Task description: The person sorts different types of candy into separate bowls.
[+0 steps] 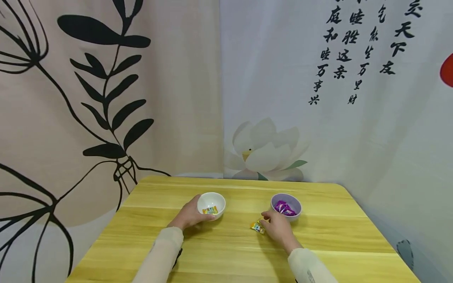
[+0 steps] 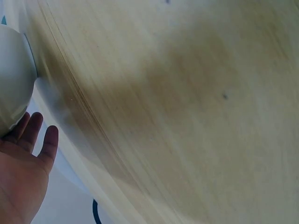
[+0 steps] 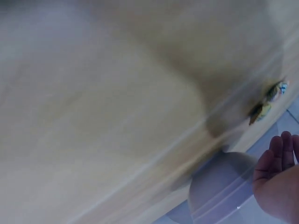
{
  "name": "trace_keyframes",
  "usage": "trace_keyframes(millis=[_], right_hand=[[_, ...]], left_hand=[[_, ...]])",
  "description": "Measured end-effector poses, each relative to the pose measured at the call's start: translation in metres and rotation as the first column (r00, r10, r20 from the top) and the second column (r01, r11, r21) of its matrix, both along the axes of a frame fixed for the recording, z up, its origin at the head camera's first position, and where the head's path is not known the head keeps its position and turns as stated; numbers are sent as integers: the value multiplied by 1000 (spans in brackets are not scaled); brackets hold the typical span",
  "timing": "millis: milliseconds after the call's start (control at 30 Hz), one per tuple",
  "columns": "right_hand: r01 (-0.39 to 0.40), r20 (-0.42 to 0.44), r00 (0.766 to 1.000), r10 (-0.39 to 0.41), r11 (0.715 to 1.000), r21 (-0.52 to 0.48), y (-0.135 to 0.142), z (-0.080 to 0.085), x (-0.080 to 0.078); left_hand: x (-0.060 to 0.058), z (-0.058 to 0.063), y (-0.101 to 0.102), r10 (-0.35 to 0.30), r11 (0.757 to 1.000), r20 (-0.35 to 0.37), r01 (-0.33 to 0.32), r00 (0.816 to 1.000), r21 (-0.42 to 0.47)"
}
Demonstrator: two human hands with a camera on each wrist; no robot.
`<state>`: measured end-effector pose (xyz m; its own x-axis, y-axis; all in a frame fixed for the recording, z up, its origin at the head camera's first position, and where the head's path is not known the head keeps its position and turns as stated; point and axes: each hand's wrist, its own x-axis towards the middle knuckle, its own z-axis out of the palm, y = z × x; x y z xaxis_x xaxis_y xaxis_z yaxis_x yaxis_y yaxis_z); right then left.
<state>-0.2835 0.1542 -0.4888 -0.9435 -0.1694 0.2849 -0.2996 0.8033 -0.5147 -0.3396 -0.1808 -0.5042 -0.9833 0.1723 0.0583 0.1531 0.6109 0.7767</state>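
Note:
A white bowl (image 1: pixel 219 200) with a yellow-wrapped candy (image 1: pixel 210 210) in it stands at the left. My left hand (image 1: pixel 192 214) holds this bowl by its side, thumb toward the front; the left wrist view shows several fingers at the bowl's wall. At the right is a purple bowl (image 1: pixel 300 208) with purple-wrapped candy (image 1: pixel 284 208) inside. My right hand (image 1: pixel 278 228) is in front of it, close to yellow-wrapped candy (image 1: pixel 257 227) on the table. In the right wrist view, the fingers (image 3: pixel 276 151) look relaxed and apart from that candy (image 3: pixel 275 91).
The wooden table (image 1: pixel 230 255) carries both bowls. Its far edge runs along a hanging cloth backdrop (image 1: pixel 187 118) printed with plants, a lotus and writing.

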Motion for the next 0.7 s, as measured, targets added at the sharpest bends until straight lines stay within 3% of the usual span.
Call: trace_keyframes(millis=[233, 700], right_hand=[[-4, -20, 1000, 5, 1000, 24, -1, -8, 12], [-17, -38, 999, 21, 995, 101, -14, -22, 16]], left_hand=[[0, -1, -1, -11, 1000, -7, 11, 1000, -11], [0, 0, -1, -13, 1000, -7, 13, 1000, -6]])
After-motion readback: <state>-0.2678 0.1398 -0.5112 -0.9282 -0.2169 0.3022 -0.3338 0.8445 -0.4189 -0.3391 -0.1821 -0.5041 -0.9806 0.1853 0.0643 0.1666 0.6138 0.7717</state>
